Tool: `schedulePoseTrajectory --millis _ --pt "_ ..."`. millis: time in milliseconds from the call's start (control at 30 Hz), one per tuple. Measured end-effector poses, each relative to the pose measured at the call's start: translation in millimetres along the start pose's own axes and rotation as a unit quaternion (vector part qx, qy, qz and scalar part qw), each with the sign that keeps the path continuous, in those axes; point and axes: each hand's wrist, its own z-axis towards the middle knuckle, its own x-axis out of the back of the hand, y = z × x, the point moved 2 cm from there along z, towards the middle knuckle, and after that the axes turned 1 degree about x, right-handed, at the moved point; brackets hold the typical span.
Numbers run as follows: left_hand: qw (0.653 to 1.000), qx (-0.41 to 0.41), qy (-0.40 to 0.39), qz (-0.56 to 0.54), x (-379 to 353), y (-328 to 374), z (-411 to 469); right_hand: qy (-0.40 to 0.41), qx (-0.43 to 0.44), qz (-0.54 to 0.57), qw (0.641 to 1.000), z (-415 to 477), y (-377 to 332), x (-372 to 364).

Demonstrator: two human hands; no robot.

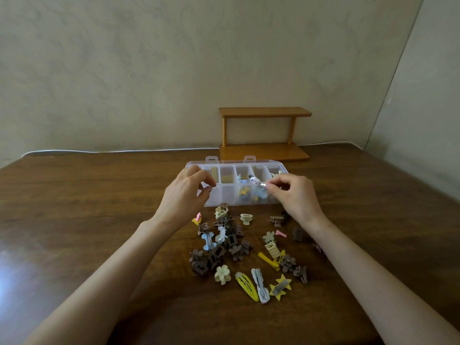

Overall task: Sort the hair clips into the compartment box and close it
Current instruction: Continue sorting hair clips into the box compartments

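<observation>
No legible text or labels anywhere.

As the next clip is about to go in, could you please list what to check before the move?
1. Box open: ok.
2. Right hand pinches the white clip: ok.
3. White clip above the box compartments: ok.
4. Left hand steadying the box: cannot tell.
5. Pile of clips on the table fully sorted: not ok, many remain.
</observation>
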Motion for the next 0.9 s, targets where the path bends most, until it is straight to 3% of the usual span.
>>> schedulePoseTrajectory --millis 100,333,500,900 --pt "1.0 -0.01 -0.008 0.005 0 4 -1 0.018 -0.007 -0.025 1.0 8 -4 -1" --pt "0.991 0.003 -0.118 0.06 -11 5 -5 0.039 -0.043 -0.112 0.992 36 -12 -17" --pt "0.988 0.016 -0.128 0.082 -8 0 -4 0.043 -0.055 -0.158 0.985 45 -14 -30" --pt "0.976 0.045 -0.163 0.137 -2 -10 1 0.098 0.049 -0.119 0.987 8 -4 -11"
